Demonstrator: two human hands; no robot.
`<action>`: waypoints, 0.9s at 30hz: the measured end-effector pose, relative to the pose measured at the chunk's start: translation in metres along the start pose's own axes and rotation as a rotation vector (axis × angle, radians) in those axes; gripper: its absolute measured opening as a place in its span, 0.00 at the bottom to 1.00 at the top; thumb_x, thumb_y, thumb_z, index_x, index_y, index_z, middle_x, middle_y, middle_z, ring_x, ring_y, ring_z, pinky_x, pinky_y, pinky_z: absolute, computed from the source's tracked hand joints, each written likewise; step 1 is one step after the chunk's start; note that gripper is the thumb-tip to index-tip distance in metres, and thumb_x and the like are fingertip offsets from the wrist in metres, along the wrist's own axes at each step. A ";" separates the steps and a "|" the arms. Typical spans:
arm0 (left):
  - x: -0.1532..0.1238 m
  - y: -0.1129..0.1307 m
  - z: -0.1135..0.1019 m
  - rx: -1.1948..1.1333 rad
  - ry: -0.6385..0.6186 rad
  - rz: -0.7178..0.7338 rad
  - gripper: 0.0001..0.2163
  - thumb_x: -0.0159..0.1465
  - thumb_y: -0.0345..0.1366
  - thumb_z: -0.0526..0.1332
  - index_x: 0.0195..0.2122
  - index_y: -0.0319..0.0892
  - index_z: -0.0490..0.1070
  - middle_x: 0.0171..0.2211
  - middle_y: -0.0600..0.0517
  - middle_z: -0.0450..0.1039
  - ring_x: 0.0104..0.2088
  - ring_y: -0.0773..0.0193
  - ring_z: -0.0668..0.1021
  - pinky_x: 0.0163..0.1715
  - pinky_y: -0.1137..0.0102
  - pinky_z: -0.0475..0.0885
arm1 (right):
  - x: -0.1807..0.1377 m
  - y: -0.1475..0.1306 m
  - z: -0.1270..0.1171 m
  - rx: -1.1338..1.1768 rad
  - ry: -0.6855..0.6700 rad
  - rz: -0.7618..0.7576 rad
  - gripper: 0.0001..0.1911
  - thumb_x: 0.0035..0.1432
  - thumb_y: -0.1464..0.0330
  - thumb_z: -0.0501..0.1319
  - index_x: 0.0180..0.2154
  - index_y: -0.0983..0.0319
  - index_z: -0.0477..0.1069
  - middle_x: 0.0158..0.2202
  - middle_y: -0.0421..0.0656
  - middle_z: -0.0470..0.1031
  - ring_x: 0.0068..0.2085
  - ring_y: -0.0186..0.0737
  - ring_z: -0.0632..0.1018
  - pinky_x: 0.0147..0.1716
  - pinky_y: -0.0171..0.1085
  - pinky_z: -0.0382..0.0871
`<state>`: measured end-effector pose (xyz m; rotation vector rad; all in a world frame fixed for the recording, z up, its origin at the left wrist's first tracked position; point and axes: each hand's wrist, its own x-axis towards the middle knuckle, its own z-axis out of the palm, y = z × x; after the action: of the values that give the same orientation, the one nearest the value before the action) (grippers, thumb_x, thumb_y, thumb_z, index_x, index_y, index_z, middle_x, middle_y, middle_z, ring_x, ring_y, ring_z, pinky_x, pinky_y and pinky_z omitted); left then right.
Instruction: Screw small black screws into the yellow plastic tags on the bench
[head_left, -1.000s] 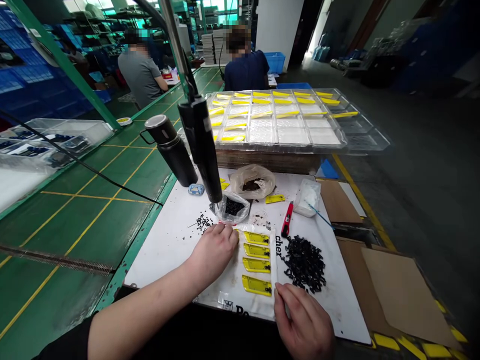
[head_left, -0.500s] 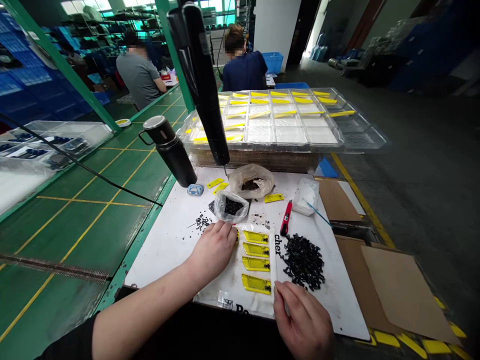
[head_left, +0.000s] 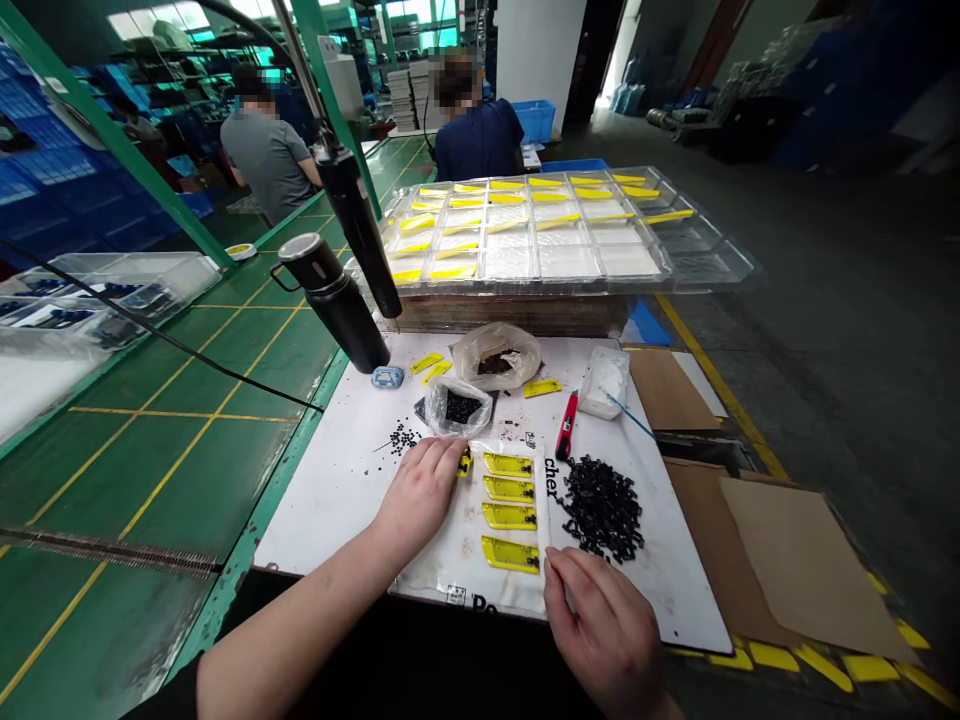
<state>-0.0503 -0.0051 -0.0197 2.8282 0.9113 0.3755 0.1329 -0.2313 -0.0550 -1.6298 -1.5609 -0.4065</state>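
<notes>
My left hand [head_left: 420,492] is closed on a yellow plastic shell [head_left: 465,462], which shows only at its fingertips. Several yellow shells with small black parts [head_left: 510,516] lie in a column to its right on a white printed plastic sheet [head_left: 442,560]. Thumb and fingers of my right hand [head_left: 600,625] are pressed together at the sheet's right edge; what they hold, if anything, is hidden. A heap of small black parts [head_left: 602,508] lies just beyond that hand. Left of the bags, a hanging black electric screwdriver [head_left: 360,230] dangles, held by neither hand.
Behind my hands stand a bag of black bits [head_left: 459,408] and a larger bag [head_left: 499,358]. A red utility knife [head_left: 568,425] lies at right, a black flask [head_left: 337,310] at left. Beyond, a clear tray [head_left: 525,285] holds yellow pieces. Two people sit farther back.
The hanging screwdriver has swung up, away and to the left. My left hand has shifted slightly left, uncovering more of the yellow shell. My right hand keeps its pinched pose.
</notes>
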 end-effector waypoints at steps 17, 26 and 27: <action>0.015 -0.007 -0.020 -0.742 0.189 -0.416 0.09 0.68 0.35 0.66 0.49 0.45 0.77 0.50 0.46 0.82 0.54 0.51 0.81 0.63 0.51 0.75 | 0.001 -0.001 0.000 -0.037 0.040 -0.023 0.11 0.69 0.76 0.69 0.52 0.65 0.80 0.44 0.48 0.86 0.42 0.41 0.86 0.45 0.40 0.82; 0.005 -0.008 -0.093 -1.485 0.418 -0.841 0.09 0.68 0.33 0.68 0.42 0.44 0.66 0.38 0.47 0.75 0.32 0.65 0.79 0.25 0.74 0.75 | -0.004 0.013 0.006 -0.054 0.092 -0.137 0.05 0.72 0.73 0.66 0.47 0.65 0.81 0.39 0.44 0.87 0.36 0.40 0.87 0.40 0.39 0.80; 0.008 -0.012 -0.105 -1.537 0.434 -0.854 0.09 0.67 0.30 0.68 0.41 0.43 0.66 0.37 0.47 0.75 0.30 0.67 0.77 0.21 0.78 0.70 | -0.004 0.014 0.009 -0.080 0.112 -0.139 0.05 0.73 0.73 0.65 0.45 0.64 0.81 0.37 0.43 0.87 0.34 0.39 0.87 0.37 0.39 0.80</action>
<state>-0.0801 0.0153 0.0800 0.8949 1.0555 0.9718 0.1424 -0.2262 -0.0677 -1.5353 -1.5962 -0.6313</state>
